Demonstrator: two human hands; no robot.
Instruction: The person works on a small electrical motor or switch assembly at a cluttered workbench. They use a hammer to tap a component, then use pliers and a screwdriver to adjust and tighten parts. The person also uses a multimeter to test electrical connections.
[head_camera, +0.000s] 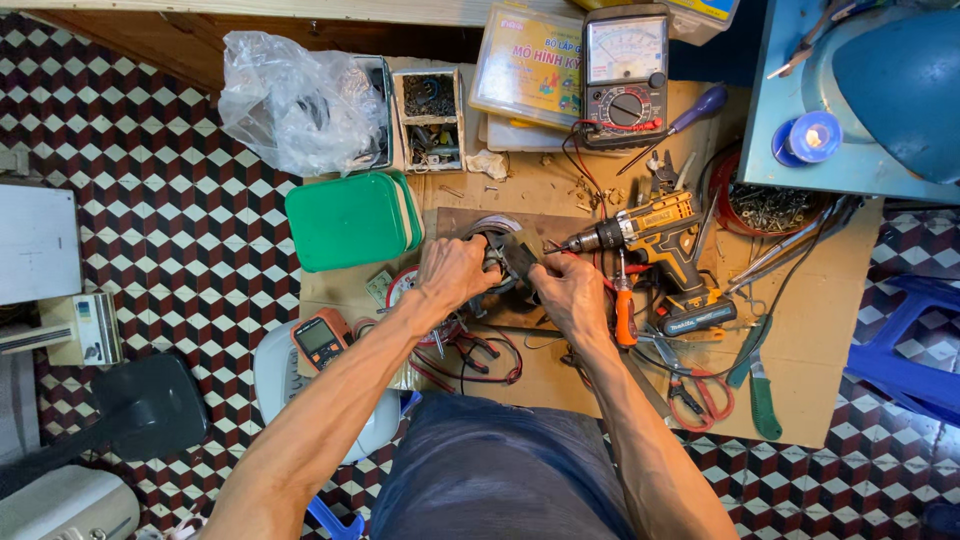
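Observation:
Both my hands meet over a round motor part with wire windings (494, 232) that lies on a dark wooden board (560, 222) on a low cardboard-covered table. My left hand (452, 270) grips the part's left side. My right hand (566, 290) holds a small dark tool or piece (521, 252) against its right side; what exactly it is cannot be made out. A yellow and black cordless drill (655, 240) lies just right of my right hand, its bit pointing at the part.
Green plastic lids (350, 220) sit at the left, a crumpled plastic bag (295, 100) and a box of small parts (430, 120) behind. An analog multimeter (625, 75), an orange digital meter (320, 338), an orange-handled screwdriver (625, 315), pliers (700, 395) and a red tray of screws (765, 205) surround the board.

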